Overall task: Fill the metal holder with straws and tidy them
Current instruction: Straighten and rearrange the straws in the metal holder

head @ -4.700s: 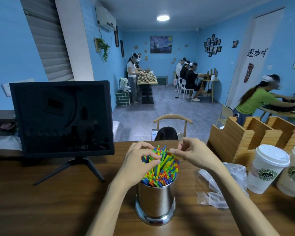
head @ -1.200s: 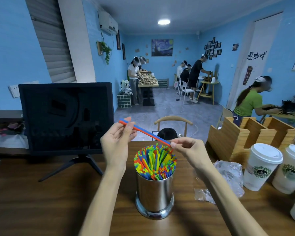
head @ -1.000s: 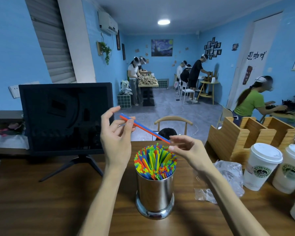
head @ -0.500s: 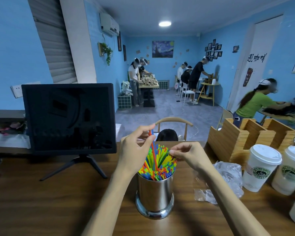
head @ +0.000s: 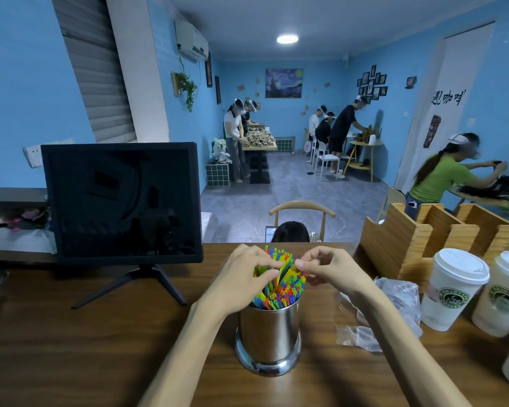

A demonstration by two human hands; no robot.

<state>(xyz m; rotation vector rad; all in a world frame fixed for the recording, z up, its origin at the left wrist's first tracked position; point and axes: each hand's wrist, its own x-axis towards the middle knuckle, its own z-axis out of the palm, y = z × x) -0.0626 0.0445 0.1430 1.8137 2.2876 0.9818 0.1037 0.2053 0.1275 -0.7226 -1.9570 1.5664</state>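
Head view: a shiny metal holder (head: pixel 268 333) stands upright on the wooden table (head: pixel 71 348), packed with straws (head: pixel 282 292) in green, yellow, blue, red and orange, their tips fanning out above the rim. The left hand (head: pixel 241 277) curls over the left side of the bundle, fingers bent and pressing on the straw tips. The right hand (head: pixel 332 270) sits at the right side, its thumb and fingers pinched together at the straw tips; whether they hold a single straw cannot be told.

Just right of the holder lies a crumpled clear bag (head: pixel 394 306). Beyond it stand two white lidded cups (head: pixel 453 289) with a round green logo; its lettering is too small to read surely. Behind them sits a wooden organizer (head: pixel 409 245). A dark monitor (head: pixel 121 201) on a tripod foot stands at the left. On the far right wall, black handwritten characters (head: pixel 447 98) show, not clearly legible.
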